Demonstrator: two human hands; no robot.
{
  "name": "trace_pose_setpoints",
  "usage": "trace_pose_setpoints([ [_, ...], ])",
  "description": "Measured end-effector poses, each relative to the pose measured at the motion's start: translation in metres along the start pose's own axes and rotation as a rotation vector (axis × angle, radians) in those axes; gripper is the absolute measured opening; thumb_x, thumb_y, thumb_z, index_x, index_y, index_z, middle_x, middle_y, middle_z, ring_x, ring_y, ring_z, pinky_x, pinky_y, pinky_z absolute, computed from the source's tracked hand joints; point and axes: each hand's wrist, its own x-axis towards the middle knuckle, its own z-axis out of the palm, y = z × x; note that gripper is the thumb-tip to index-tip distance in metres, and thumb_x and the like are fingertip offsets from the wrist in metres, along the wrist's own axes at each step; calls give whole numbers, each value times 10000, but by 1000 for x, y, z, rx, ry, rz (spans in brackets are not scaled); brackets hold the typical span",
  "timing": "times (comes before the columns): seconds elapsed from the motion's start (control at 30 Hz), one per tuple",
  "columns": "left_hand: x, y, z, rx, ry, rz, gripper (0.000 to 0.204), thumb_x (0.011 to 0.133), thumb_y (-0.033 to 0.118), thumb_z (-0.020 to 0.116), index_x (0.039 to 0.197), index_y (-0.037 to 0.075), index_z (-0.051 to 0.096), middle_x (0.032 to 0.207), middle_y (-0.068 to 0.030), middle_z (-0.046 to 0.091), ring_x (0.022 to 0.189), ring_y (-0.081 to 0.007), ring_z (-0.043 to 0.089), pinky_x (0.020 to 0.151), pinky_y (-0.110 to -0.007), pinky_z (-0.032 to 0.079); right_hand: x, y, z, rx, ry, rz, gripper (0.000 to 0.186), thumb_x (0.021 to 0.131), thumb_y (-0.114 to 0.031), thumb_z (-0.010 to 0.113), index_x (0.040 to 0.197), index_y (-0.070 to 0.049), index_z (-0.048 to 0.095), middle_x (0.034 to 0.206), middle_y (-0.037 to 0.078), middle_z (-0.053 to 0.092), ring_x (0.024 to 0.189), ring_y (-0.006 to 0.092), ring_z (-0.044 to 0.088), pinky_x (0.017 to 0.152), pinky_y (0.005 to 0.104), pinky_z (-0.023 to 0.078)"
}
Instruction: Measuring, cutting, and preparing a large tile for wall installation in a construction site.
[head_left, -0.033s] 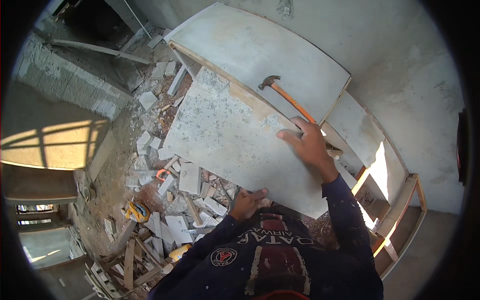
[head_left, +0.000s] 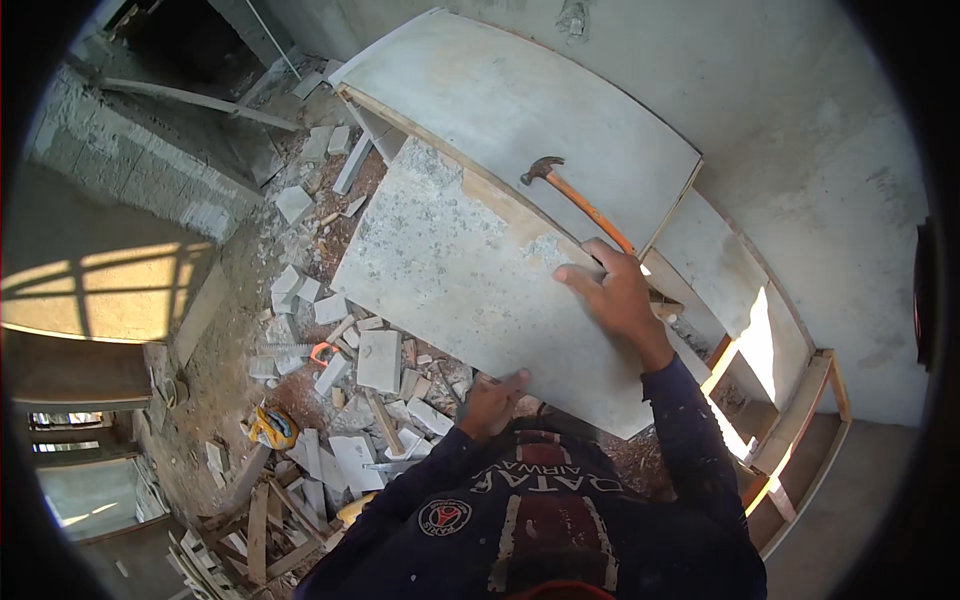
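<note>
Nearest us, a dark shirt (head_left: 545, 510) carries pale printed lettering across the chest and 1 round crest; we leave the words uncopied. Just beyond it, the left hand (head_left: 492, 405) grips the near edge of a pale panel (head_left: 470, 280), thumb on the upper face, other fingers mostly hidden. The right hand (head_left: 622, 300) is closed over the panel's right-hand long edge, thumb pressed on the face.

The panel lies between torso and boarded structure (head_left: 470, 75), its far part rough with grey mortar-like patches. Step in hand, as we judge it: 2-handed holding and aligning of the panel along the structure's edge. We cannot tell whether it bears on that edge. Any shift would, we think, call for an even grip and care around the hammer (head_left: 588, 208).

The hammer lies on the structure, its orange handle ending just beside the right hand; contact unclear. We can read no label there. Left of the panel, broken offcuts (head_left: 380, 360) litter the floor. Behind everything stands a grey wall (head_left: 800, 130), with no legible writing.
</note>
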Motion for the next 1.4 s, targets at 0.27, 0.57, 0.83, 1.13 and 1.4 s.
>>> trace_pose_setpoints([
  [0.27,50,162,-36,-140,728,262,903,894,308,740,1523,-19,180,1520,-258,298,1387,-324,352,1086,-413,346,5,-37,80,-119,179,-198,428,850,-395,726,1110,-57,691,862,156,689,775,329,681,640,412,527],
  [0.57,23,75,-94,-269,591,-169,597,887,288,746,1333,-3,478,1352,-165,510,1211,-214,515,956,-371,449,67,-65,135,110,190,-353,468,891,-362,716,1230,-45,654,1085,166,703,859,271,700,737,357,547],
  [0.83,-8,141,-184,-37,766,162,185,871,131,738,982,-13,706,949,-60,716,836,-137,660,742,-282,520,103,70,46,-804,165,265,616,897,-352,664,1403,-64,463,1328,157,509,1205,356,500,969,527,448],
  [1.13,-93,148,-220,1065,922,291,394,780,30,671,1173,6,660,1062,-217,676,929,-377,665,822,-438,521,116,77,2,211,-313,441,240,935,-173,610,1081,-25,490,676,66,570,507,168,558,454,327,449],
  [1.4,-172,157,-211,1671,552,164,534,814,35,531,1347,53,571,1375,-127,565,1321,-343,491,1124,-460,397,197,-189,-26,613,45,-351,577,993,-204,568,1497,-25,351,651,-38,472,467,21,398,387,207,332],
])
